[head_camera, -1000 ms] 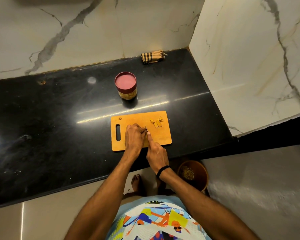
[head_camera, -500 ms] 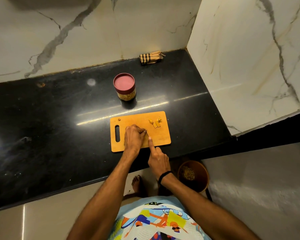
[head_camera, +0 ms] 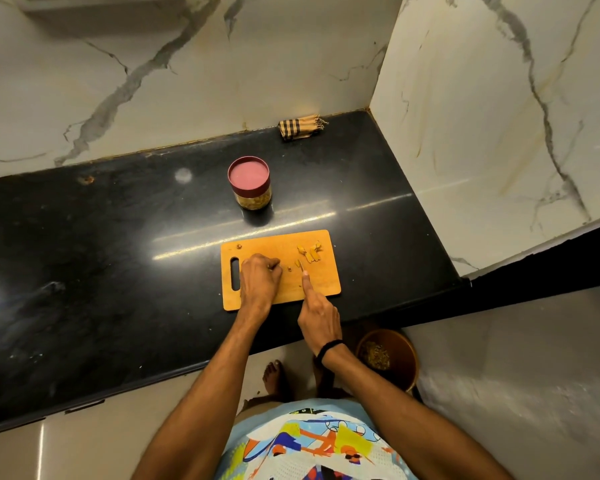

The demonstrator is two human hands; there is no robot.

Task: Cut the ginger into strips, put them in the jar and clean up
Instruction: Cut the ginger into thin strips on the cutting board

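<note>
The black table (head_camera: 118, 254) runs in front of me, glossy and streaked with light. On it, near its front edge, lies the orange cutting board (head_camera: 321, 282), its handle slot at the left end. A tiny crumb (head_camera: 239, 246) sits by the board's far left corner. Beyond the board, well apart from it, stands the jar (head_camera: 249, 183), its red lid on and pale yellowish pieces showing through the glass below.

My left grip (head_camera: 258, 280) rests on the left half of the board, knuckles up, fingers curled down toward the wood. I cannot tell whether they pin any ginger, since what lies under them is hidden. Just right of my fingertips lies one small cut piece (head_camera: 289, 269), pale yellow and stubby.

Next comes the knife (head_camera: 301, 265), only a short stretch of blade showing, its tip pointing away from me on the board's middle. My right grip (head_camera: 317, 315) is closed on it: the index finger is laid straight along the back of the blade and the others are curled round a handle I cannot see. A black band circles that wrist.

At the board's far right corner the ginger strips (head_camera: 310, 252) lie in a loose little heap, bright yellow, short and uneven, some crossing each other.

A striped cloth (head_camera: 300, 127) is bunched against the far wall. On the floor to the right stands a brown bucket (head_camera: 388, 355) with scraps inside.
</note>
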